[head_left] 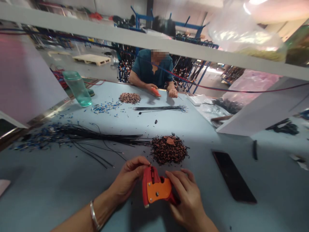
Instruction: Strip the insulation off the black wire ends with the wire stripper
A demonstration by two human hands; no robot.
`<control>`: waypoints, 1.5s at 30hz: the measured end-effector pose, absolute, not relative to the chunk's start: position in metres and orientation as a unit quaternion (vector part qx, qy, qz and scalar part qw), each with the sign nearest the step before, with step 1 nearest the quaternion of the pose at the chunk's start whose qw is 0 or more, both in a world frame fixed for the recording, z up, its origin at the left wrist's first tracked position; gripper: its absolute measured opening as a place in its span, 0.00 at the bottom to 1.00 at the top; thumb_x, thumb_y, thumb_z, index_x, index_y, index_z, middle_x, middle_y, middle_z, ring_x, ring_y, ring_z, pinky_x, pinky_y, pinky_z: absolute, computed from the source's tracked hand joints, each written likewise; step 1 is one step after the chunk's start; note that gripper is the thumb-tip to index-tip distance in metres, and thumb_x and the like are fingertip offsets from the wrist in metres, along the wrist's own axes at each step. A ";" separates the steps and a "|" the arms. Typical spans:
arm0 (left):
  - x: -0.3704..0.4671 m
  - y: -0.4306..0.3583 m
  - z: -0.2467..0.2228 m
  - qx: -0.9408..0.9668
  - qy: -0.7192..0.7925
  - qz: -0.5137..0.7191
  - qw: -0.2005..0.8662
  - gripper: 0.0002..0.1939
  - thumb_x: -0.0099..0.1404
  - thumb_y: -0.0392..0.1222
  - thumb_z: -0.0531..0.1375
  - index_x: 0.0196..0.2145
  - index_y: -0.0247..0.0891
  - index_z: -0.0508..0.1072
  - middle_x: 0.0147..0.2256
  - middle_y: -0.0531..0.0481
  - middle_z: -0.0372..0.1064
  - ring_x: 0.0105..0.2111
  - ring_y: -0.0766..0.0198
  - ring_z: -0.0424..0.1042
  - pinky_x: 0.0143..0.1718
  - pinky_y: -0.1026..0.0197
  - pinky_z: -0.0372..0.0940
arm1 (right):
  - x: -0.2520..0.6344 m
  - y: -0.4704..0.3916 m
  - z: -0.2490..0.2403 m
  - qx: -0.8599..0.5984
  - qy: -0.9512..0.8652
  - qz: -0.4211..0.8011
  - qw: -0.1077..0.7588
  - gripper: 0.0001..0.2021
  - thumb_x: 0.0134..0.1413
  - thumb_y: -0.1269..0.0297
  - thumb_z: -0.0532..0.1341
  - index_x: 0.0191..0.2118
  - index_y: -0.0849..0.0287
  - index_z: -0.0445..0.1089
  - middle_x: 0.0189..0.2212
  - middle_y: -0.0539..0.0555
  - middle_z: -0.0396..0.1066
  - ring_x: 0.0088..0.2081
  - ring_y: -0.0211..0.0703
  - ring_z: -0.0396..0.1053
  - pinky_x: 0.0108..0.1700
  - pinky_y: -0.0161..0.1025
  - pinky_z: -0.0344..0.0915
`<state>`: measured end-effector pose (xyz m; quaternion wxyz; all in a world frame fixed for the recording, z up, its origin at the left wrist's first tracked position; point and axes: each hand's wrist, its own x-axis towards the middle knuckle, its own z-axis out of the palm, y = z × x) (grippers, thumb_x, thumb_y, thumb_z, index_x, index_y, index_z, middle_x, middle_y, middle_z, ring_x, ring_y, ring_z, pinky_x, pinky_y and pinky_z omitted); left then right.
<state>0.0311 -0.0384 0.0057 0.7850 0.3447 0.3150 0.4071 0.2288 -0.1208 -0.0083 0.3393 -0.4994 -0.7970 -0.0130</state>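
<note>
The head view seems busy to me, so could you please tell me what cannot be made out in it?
All in the head view:
- Handles of the red and orange tool: mostly hidden by the right hand.
- What the left hand has at its fingertips: too small, partly covered by the fingers.
- Head of the person opposite: partly hidden by the white beam.
- Pale item: cut off by the left edge.

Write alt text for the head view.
A right hand holds a red and orange tool, a left hand at its tip. Beyond lie black wires and a pile of clippings; a phone lies right, another person is opposite.
</note>
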 end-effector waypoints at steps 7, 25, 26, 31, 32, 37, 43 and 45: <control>0.034 -0.041 0.002 0.511 0.359 0.463 0.629 0.07 0.59 0.43 0.66 0.31 0.37 0.78 0.23 0.55 0.66 0.23 0.70 0.60 0.25 0.69 0.56 | 0.226 -0.131 0.021 -0.522 -0.629 0.398 0.417 0.18 0.47 0.66 0.63 0.48 0.58 0.69 0.38 0.57 0.74 0.38 0.51 0.72 0.40 0.44 0.67; 0.032 -0.039 -0.001 0.676 0.451 0.396 0.427 0.10 0.62 0.43 0.57 0.28 0.34 0.74 0.21 0.55 0.63 0.21 0.68 0.60 0.23 0.68 0.55 | 0.218 -0.126 -0.001 -0.354 -0.269 0.787 0.428 0.19 0.41 0.61 0.69 0.39 0.67 0.72 0.29 0.58 0.75 0.28 0.46 0.75 0.32 0.40 0.69; 0.032 -0.040 -0.001 0.682 0.446 0.398 0.421 0.10 0.62 0.42 0.57 0.28 0.34 0.74 0.21 0.55 0.64 0.21 0.68 0.60 0.23 0.68 0.55 | 0.217 -0.126 -0.001 -0.358 -0.279 0.783 0.425 0.18 0.40 0.61 0.69 0.38 0.67 0.73 0.28 0.58 0.75 0.27 0.45 0.75 0.31 0.40 0.69; 0.032 -0.040 -0.002 0.693 0.433 0.403 0.413 0.11 0.62 0.42 0.57 0.29 0.34 0.75 0.21 0.53 0.66 0.21 0.68 0.61 0.23 0.68 0.56 | 0.215 -0.128 -0.001 -0.381 -0.282 0.771 0.425 0.18 0.40 0.60 0.69 0.37 0.67 0.72 0.26 0.56 0.74 0.26 0.44 0.73 0.30 0.39 0.68; 0.032 -0.040 -0.002 0.691 0.435 0.404 0.412 0.11 0.62 0.42 0.57 0.29 0.34 0.75 0.21 0.54 0.65 0.21 0.68 0.61 0.23 0.68 0.56 | 0.215 -0.128 -0.001 -0.387 -0.272 0.769 0.430 0.18 0.40 0.60 0.69 0.38 0.67 0.72 0.26 0.56 0.74 0.26 0.44 0.73 0.30 0.39 0.68; 0.032 -0.040 0.002 0.694 0.427 0.404 0.416 0.11 0.63 0.43 0.57 0.26 0.35 0.73 0.20 0.55 0.61 0.21 0.68 0.59 0.23 0.68 0.55 | 0.213 -0.129 -0.001 -0.398 -0.259 0.767 0.432 0.18 0.42 0.57 0.69 0.37 0.66 0.71 0.25 0.55 0.72 0.23 0.41 0.71 0.27 0.38 0.66; 0.031 -0.040 0.005 0.686 0.423 0.397 0.440 0.12 0.65 0.44 0.56 0.28 0.35 0.72 0.22 0.54 0.64 0.24 0.66 0.62 0.26 0.67 0.58 | 0.212 -0.128 0.004 -0.402 -0.267 0.764 0.429 0.19 0.42 0.56 0.70 0.36 0.65 0.71 0.26 0.53 0.71 0.23 0.39 0.69 0.27 0.38 0.67; 0.031 -0.041 0.005 0.685 0.424 0.391 0.444 0.12 0.65 0.44 0.56 0.29 0.36 0.73 0.23 0.53 0.65 0.25 0.66 0.63 0.27 0.67 0.58 | 0.212 -0.129 0.001 -0.403 -0.253 0.768 0.429 0.20 0.42 0.56 0.70 0.37 0.65 0.71 0.26 0.53 0.71 0.24 0.40 0.70 0.28 0.38 0.67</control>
